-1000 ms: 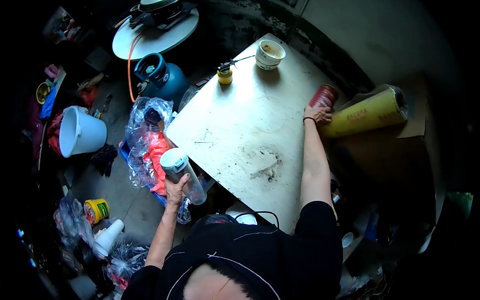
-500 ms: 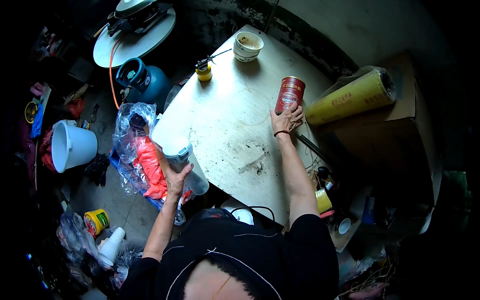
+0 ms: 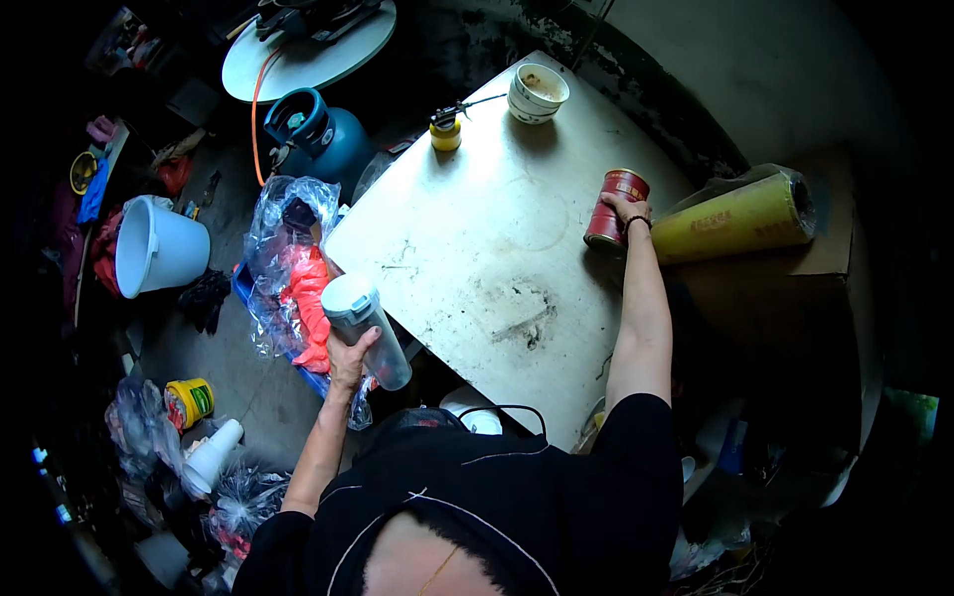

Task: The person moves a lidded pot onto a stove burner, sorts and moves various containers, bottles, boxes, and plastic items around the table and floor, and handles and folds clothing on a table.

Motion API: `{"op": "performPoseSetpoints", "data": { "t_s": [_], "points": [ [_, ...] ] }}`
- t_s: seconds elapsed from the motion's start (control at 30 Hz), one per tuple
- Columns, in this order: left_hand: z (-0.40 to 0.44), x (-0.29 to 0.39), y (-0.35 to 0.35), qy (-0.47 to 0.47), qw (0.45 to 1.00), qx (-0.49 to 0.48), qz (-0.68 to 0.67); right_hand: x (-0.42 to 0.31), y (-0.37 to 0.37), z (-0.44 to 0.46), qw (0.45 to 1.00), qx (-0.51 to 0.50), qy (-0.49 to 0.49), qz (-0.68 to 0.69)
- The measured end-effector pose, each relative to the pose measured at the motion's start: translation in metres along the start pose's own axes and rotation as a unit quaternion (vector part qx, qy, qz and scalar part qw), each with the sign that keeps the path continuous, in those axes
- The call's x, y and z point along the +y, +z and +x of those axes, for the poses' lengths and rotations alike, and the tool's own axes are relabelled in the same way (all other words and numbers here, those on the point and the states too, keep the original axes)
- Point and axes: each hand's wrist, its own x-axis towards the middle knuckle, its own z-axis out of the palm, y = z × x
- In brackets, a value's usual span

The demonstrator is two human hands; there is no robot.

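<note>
My left hand is wrapped round a clear plastic container with a pale blue lid, held tilted beside the near left edge of the white table. At the table's right side, my right hand grips a red can from its right, and part of the fingers is hidden behind the can. Just right of that hand lies a large yellow roll in clear wrap.
Stacked bowls and a small yellow torch-like tool stand at the table's far end. On the left are a blue gas cylinder, a white bucket and bagged items in a blue crate. A cardboard box is at right.
The red can now leans with its top to the right, and my right hand has shifted from its lower end to its upper right side. The whole view has also shifted. My left hand still holds the container.
</note>
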Motion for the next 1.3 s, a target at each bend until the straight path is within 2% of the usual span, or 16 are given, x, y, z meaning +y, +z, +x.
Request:
{"op": "performPoseSetpoints", "data": {
  "t_s": [0.17,0.27,0.37,0.43,0.57,0.63,0.67,0.83,0.87,0.93,0.97,1.03,1.13,1.17,1.23,1.3],
  "points": [
    [-0.001,-0.001,-0.005,-0.008,1.000,-0.004,-0.002,0.001,0.001,-0.033,0.997,0.061,-0.037,-0.039],
    [0.001,0.002,-0.005,0.006,1.000,-0.017,0.009,0.006,0.008,-0.056,0.986,0.084,-0.132,-0.064],
    [0.002,0.012,0.000,0.000,0.999,-0.036,0.033,0.013,0.010,-0.085,0.965,0.084,-0.249,0.023],
    [0.004,0.012,0.005,0.001,0.999,-0.038,0.034,0.013,0.009,-0.105,0.951,0.075,-0.284,0.098],
    [0.011,-0.013,0.011,0.009,0.998,-0.056,0.013,0.021,0.025,-0.136,0.895,0.082,-0.334,0.286],
    [0.013,-0.021,0.016,0.037,0.998,-0.046,0.008,0.034,0.039,-0.152,0.889,0.155,-0.337,0.267],
    [0.013,-0.017,0.021,0.044,0.998,-0.046,-0.003,0.035,0.039,-0.165,0.896,0.133,-0.313,0.285],
    [0.007,0.012,0.033,-0.026,0.995,-0.097,0.016,0.074,0.061,-0.181,0.876,0.152,-0.419,0.184],
    [0.005,0.017,0.039,-0.006,0.995,-0.097,-0.002,0.081,0.064,-0.180,0.862,0.201,-0.464,0.031],
    [0.005,0.019,0.045,0.026,0.994,-0.105,-0.033,0.091,0.062,-0.182,0.824,0.240,-0.499,-0.123],
    [0.009,0.015,0.043,0.024,0.992,-0.126,-0.018,0.093,0.060,-0.185,0.865,0.187,-0.462,-0.053],
    [0.009,0.016,0.046,-0.004,0.991,-0.133,-0.022,0.095,0.056,-0.189,0.898,0.128,-0.420,0.019],
    [0.014,0.007,0.049,0.014,0.990,-0.137,-0.014,0.104,0.056,-0.192,0.900,0.104,-0.404,0.126],
    [0.015,0.007,0.050,0.008,0.989,-0.142,-0.027,0.104,0.050,-0.196,0.905,0.086,-0.405,0.100],
    [0.015,0.010,0.050,-0.003,0.986,-0.162,-0.033,0.127,0.063,-0.188,0.897,0.034,-0.337,0.283],
    [0.014,0.014,0.049,-0.001,0.988,-0.151,-0.020,0.130,0.053,-0.199,0.912,0.085,-0.326,0.234]
  ]
}}
